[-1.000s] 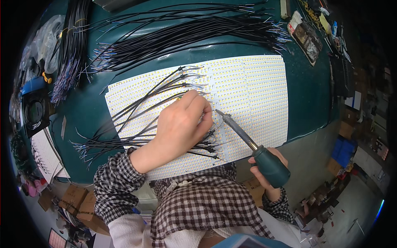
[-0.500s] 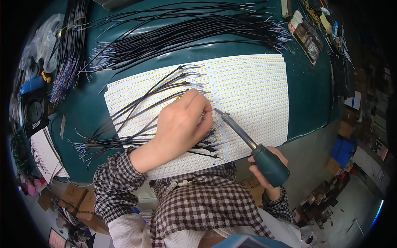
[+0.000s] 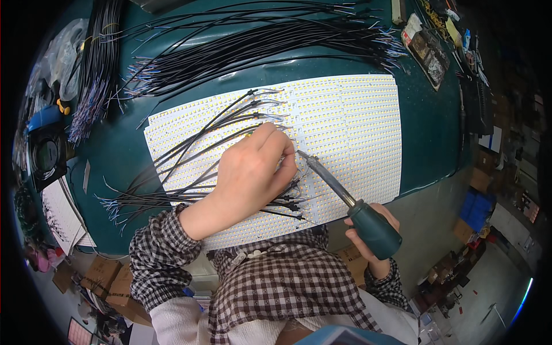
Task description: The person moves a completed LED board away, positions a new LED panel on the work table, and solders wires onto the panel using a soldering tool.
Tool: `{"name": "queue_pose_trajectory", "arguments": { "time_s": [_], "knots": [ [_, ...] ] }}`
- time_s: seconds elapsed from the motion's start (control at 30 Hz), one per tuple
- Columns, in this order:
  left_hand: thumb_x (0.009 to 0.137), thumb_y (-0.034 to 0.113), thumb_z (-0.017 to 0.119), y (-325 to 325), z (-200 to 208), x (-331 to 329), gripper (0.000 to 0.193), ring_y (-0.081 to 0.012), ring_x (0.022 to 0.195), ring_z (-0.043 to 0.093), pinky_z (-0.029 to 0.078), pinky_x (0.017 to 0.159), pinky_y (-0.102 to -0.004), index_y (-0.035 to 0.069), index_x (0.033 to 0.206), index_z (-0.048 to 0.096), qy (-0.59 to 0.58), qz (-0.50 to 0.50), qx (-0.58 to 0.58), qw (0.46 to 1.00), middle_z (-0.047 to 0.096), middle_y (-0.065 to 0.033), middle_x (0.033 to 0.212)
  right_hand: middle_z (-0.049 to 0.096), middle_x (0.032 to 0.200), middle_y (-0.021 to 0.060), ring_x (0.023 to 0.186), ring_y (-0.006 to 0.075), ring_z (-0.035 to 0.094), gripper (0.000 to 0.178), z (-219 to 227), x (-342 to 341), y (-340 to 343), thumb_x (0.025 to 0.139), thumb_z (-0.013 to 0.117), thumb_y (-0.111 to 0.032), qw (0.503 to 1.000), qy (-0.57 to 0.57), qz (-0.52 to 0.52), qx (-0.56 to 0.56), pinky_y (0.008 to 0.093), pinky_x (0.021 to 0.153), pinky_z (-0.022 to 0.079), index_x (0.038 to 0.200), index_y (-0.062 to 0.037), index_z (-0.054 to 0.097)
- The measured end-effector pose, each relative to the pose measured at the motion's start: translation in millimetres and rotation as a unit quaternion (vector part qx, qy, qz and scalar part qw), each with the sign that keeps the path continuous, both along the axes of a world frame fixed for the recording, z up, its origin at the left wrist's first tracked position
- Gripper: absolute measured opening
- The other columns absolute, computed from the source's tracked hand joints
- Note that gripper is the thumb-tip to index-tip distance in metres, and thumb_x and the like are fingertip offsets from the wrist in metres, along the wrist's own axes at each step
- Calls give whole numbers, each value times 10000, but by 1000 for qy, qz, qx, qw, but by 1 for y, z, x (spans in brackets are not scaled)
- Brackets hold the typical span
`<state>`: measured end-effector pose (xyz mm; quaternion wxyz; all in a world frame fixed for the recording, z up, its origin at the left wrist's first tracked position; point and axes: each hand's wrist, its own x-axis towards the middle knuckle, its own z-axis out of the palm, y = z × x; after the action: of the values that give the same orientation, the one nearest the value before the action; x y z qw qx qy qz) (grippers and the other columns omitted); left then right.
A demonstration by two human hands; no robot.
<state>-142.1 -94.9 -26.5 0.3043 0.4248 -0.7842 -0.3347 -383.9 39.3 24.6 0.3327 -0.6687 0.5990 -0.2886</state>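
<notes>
Little has shifted since the frame a second ago: the soldering iron (image 3: 372, 227) sits a touch farther left and higher in view, as does the white panel (image 3: 362, 138), and both hands hold almost the same pose. Iron: slanted over the panel's middle, tip up and to the left, just beside the left fingertips; contact between tip and panel cannot be told.

Right hand (image 3: 361, 248): fingers and thumb clamped around the iron's green handle. Left hand (image 3: 250, 164): thumb and forefinger together, over the panel; whatever they pinch is hidden.

Panel: rows of small yellow dots, lying on the green tabletop (image 3: 428, 155), near edge by the checked apron (image 3: 282, 276). Short black cables (image 3: 138, 199) lie across its left half, some passing under the left hand and forearm; stripped ends toward the middle, other ends over the left edge.

Beyond the panel: long stack of black cables (image 3: 253, 52). Upper left: tied cable bundle (image 3: 102, 46), with a clear plastic bag (image 3: 60, 57) beside it. Upper right: stained shallow box (image 3: 428, 57). Lower left, below table level: cardboard boxes (image 3: 98, 273).
</notes>
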Motion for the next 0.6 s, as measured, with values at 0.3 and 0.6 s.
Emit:
{"name": "queue_pose_trajectory", "arguments": {
  "time_s": [0.3,0.6],
  "knots": [
    [754,8,726,0,0,0,174,-295,598,596,474,518,-384,53,829,575,2,-1,-1,1000,558,-106,772,700,898,134,746,265,691,391,-1,-4,7,803,857,-258,1000,9,-11,-15,338,647,556,1012,28,691],
    [752,-16,723,1,0,1,172,-221,631,602,467,547,-333,62,829,591,-14,6,13,1000,570,-65,782,702,876,121,744,252,683,352,-6,-9,16,811,843,-237,997,-42,-56,38,329,651,545,1025,5,706]
  ]
}}
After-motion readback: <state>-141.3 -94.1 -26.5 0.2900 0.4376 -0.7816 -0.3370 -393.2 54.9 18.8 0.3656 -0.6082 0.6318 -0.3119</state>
